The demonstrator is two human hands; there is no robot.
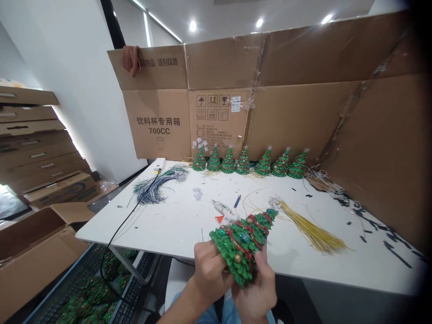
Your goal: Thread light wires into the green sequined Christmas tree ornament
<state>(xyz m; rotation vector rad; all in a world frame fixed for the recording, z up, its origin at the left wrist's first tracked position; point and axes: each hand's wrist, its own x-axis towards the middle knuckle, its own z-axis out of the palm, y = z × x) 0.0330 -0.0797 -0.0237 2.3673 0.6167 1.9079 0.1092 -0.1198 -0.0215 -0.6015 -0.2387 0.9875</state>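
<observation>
A small green Christmas tree ornament (pixel 243 238) with red garland and gold balls lies tilted in both my hands, its tip pointing up and to the right. My left hand (pixel 211 270) grips it at the base, fingers curled in. On the other side my right hand (pixel 256 288) holds the lower edge, thumb against the branches; its other fingers are mostly hidden. Just beyond the ornament, white-and-grey pen-like tools (pixel 221 207), a blue marker-like stick (pixel 237 201) and an orange-red piece (pixel 219 219) lie on the white table (pixel 182 225).
Several finished-looking trees (pixel 243 162) stand along the cardboard wall (pixel 219 103). A bundle of dark and white wires (pixel 151 191) lies left, yellow wires (pixel 313 227) right. Black bits (pixel 364 220) litter the right side. A crate of green trees (pixel 91 297) sits below left, beside an open carton (pixel 40 252).
</observation>
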